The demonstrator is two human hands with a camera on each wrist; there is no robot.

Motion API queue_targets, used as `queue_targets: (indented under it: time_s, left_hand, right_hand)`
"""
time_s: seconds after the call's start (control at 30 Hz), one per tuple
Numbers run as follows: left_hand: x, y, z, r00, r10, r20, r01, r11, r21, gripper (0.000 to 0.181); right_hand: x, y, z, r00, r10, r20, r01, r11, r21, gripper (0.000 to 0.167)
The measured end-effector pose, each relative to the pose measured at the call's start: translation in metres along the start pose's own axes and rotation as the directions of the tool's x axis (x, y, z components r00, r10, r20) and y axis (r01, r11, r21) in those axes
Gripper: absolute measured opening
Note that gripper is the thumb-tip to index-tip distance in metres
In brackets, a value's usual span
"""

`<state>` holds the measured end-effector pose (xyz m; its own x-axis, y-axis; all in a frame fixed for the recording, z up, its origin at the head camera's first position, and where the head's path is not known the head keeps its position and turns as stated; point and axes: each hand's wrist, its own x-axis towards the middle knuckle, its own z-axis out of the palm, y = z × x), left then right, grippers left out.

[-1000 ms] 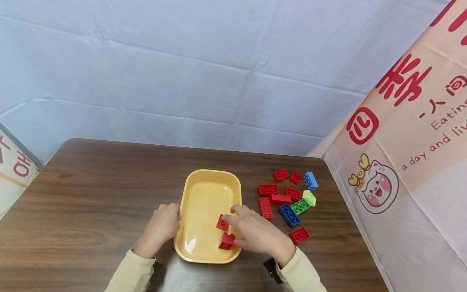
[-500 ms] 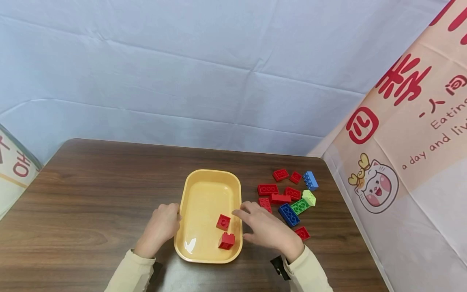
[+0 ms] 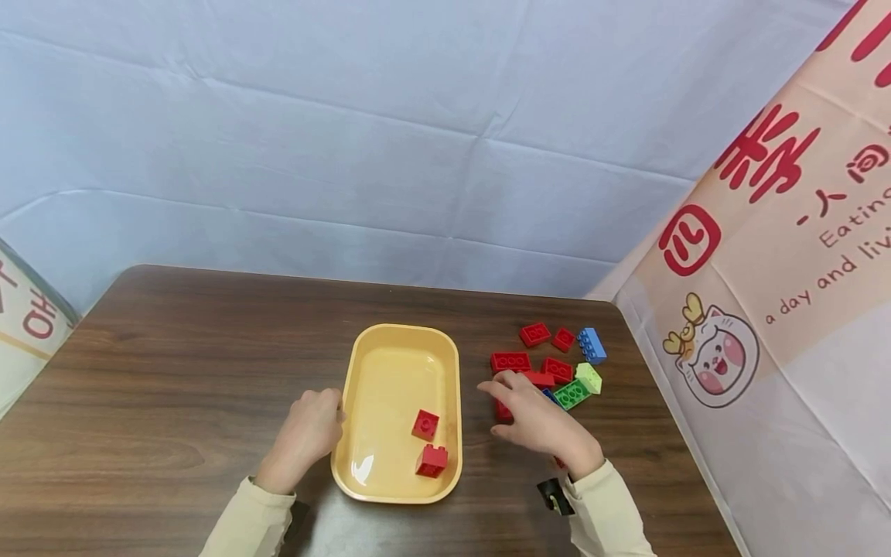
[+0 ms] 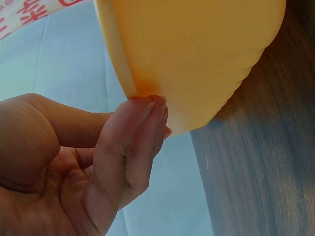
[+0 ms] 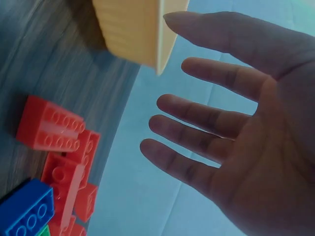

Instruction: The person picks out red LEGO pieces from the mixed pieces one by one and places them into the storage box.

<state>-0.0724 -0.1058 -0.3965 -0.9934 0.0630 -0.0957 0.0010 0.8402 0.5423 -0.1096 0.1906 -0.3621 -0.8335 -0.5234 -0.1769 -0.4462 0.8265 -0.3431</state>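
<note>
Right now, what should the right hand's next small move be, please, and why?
Probably lower it onto the studded red brick: the right hand is empty, fingers spread, near loose bricks, while the left hand holds the yellow tray.

Head view: bright, even, diffuse light, source out of frame. Hard white glare on the floor of the yellow tray (image 3: 390, 387), lower left, plus a small glint near the far end. Greyish sheen on the near edge of the wooden table (image 3: 209, 348); shadows soft. White cloth (image 3: 313, 155) reads bluish, creases clear. Fine detail looks smoothed, wide-angle stretch toward the right edge. Wrist views: dimmer, flatter, cyan cast. Left hand (image 4: 103, 162) shaded palm side, warm orange glow on the tray by its fingertips. Right hand (image 5: 266, 142) backlit, palm dark; red bricks (image 5: 54, 123) slightly soft
</note>
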Motion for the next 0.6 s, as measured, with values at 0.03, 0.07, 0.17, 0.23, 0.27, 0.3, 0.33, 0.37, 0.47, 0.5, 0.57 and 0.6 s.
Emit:
queue_targets:
  time_s: [0.03,0.07,0.17,0.23,0.27,0.3,0.33,0.37,0.47,0.5,0.57,0.6]
  left_hand:
    - [0.000,0.000,0.000,1.000,-0.002,0.001,0.002,1.000,0.000,0.015]
    - [0.000,0.000,0.000,1.000,-0.005,0.003,0.005,1.000,-0.002,0.015]
    - [-0.001,0.000,0.000,1.000,-0.005,0.002,0.005,1.000,-0.001,0.016]
    - [-0.001,0.000,0.000,1.000,-0.004,0.000,0.004,1.000,-0.001,0.016]
    - [-0.001,0.000,0.000,1.000,-0.005,0.001,0.005,1.000,-0.004,0.016]
    - [-0.001,0.000,0.000,1.000,-0.004,0.000,0.004,1.000,-0.003,0.016]
    - [-0.001,0.000,0.000,1.000,-0.003,-0.002,0.003,1.000,-0.002,0.016]
    - [-0.001,0.000,0.000,1.000,-0.002,-0.002,0.002,1.000,0.000,0.017]
    - [-0.001,0.000,0.000,1.000,0.000,-0.006,0.000,1.000,0.005,0.017]
    - [-0.001,0.000,0.000,1.000,0.002,-0.009,-0.002,1.000,0.008,0.017]
    - [0.000,0.000,0.000,1.000,0.003,-0.011,-0.003,1.000,0.006,0.016]
    - [0.000,0.000,0.000,1.000,0.004,-0.012,-0.004,1.000,0.006,0.016]
  right_hand:
    - [0.000,0.002,0.000,1.000,0.011,-0.002,-0.011,1.000,0.003,0.056]
    - [0.001,0.004,0.001,1.000,0.019,-0.006,-0.019,1.000,0.002,0.057]
    - [0.003,0.008,0.002,0.998,0.060,-0.009,-0.060,0.998,0.005,0.058]
    - [0.005,0.011,0.003,0.997,0.081,-0.008,-0.081,0.997,0.001,0.059]
    - [0.006,0.013,0.004,0.996,0.086,-0.006,-0.086,0.996,-0.001,0.059]
    - [0.006,0.014,0.005,0.996,0.091,-0.003,-0.091,0.996,-0.002,0.059]
    - [0.007,0.016,0.006,0.995,0.096,0.000,-0.096,0.995,-0.002,0.059]
    - [0.008,0.017,0.007,0.995,0.101,0.004,-0.101,0.995,-0.003,0.058]
    - [0.010,0.022,0.011,0.994,0.111,0.017,-0.111,0.994,0.000,0.057]
    - [0.011,0.023,0.012,0.993,0.115,0.021,-0.115,0.993,0.003,0.057]
    - [0.012,0.025,0.014,0.993,0.119,0.026,-0.119,0.993,0.008,0.057]
    - [0.012,0.026,0.015,0.993,0.119,0.027,-0.119,0.993,0.011,0.057]
